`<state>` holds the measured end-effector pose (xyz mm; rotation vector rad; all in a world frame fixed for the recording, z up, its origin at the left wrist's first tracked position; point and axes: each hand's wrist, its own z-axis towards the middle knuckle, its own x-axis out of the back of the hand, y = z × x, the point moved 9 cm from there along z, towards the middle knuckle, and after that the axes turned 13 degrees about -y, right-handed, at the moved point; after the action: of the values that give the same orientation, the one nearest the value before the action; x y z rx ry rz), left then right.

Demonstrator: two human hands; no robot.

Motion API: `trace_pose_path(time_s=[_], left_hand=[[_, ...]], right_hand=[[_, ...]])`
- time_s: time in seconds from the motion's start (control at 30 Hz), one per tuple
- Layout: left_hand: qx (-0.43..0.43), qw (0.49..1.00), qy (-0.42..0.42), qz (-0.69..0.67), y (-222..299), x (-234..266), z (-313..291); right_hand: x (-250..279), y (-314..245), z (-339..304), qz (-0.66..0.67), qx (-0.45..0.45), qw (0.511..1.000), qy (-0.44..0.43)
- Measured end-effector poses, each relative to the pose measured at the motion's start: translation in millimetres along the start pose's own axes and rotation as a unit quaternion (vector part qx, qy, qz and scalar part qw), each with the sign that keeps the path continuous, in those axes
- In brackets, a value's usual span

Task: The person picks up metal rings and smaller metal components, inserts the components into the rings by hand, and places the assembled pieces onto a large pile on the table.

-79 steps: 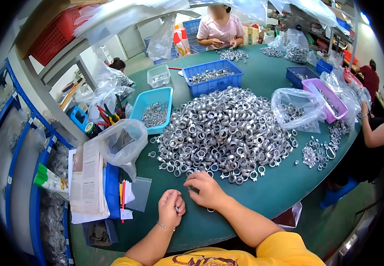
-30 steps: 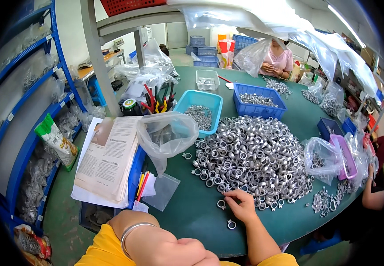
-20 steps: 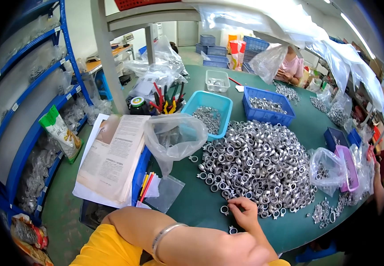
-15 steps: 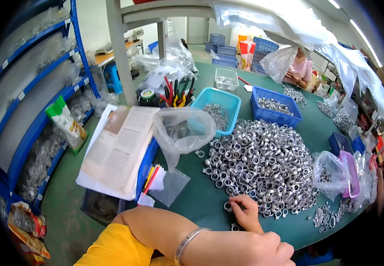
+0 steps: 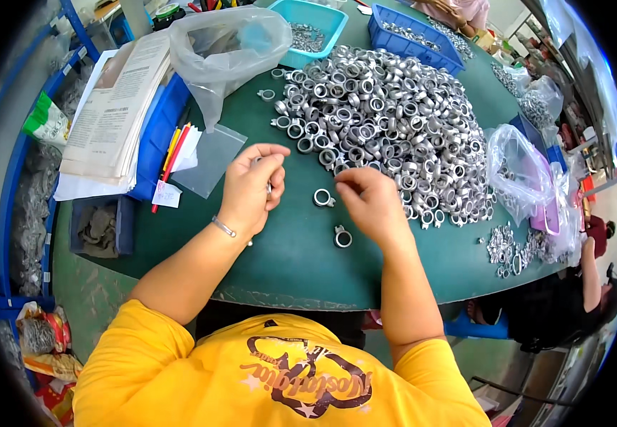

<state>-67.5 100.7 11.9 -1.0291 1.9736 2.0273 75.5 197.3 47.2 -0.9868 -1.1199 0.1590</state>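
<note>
My left hand (image 5: 250, 191) is curled above the green tabletop, left of the heap. A silvery bit shows between its fingers; the rest of it is hidden. My right hand (image 5: 372, 203) hovers by the heap's near edge, thumb and fingertips together in a pinch; whether anything is in them I cannot make out. Between my hands one loose metal ring with a small lug (image 5: 323, 198) lies on the table, and nearer to me lies a second ring (image 5: 342, 237). Beyond them spreads a large heap of similar grey metal rings (image 5: 394, 121).
Behind the heap stand a turquoise basin (image 5: 337, 32) and a blue crate (image 5: 375, 30) of small parts. An open plastic bag (image 5: 212, 53), newspapers (image 5: 112, 107) and pencils (image 5: 173, 158) are at left. Small parts (image 5: 502, 245) lie at right; a person in black (image 5: 557, 306) sits beyond.
The view has tipped down toward me. My left arm, which crossed in front of my right hand, has drawn back to the left. My right hand has come away from the loose ring.
</note>
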Motion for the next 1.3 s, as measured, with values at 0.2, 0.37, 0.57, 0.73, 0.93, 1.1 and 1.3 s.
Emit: trace_pose_path(time_s=[0.2,0.37,0.57,0.73,0.93,1.1,1.3], left_hand=[[0.06,0.992,-0.046,0.101,-21.2,-1.8,1.8],[0.103,0.984,-0.082,0.119,-36.2,-9.0,-3.6],[0.167,0.98,-0.096,0.046,-44.8,-13.6,-8.6],[0.164,0.977,-0.107,0.082,-41.5,-14.4,-8.9],[-0.072,0.912,-0.152,0.374,-4.5,-31.0,-10.1],[-0.119,0.913,-0.148,0.361,2.4,-36.0,-15.7],[0.003,0.989,-0.094,0.112,-13.5,-9.5,-8.0]], right_hand=[[-26.0,-6.3,7.4,-0.174,-0.051,0.981,-0.068],[-14.9,-22.3,2.6,0.064,0.117,0.991,-0.02],[-18.9,-13.1,3.0,0.144,0.116,0.982,-0.027],[-16.3,-19.9,3.0,0.121,0.135,0.983,-0.016],[-34.1,17.3,5.0,0.415,-0.021,0.909,-0.046],[-47.6,10.7,4.9,0.54,0.018,0.826,-0.165],[-52.3,15.7,5.9,0.703,0.014,0.691,-0.168]])
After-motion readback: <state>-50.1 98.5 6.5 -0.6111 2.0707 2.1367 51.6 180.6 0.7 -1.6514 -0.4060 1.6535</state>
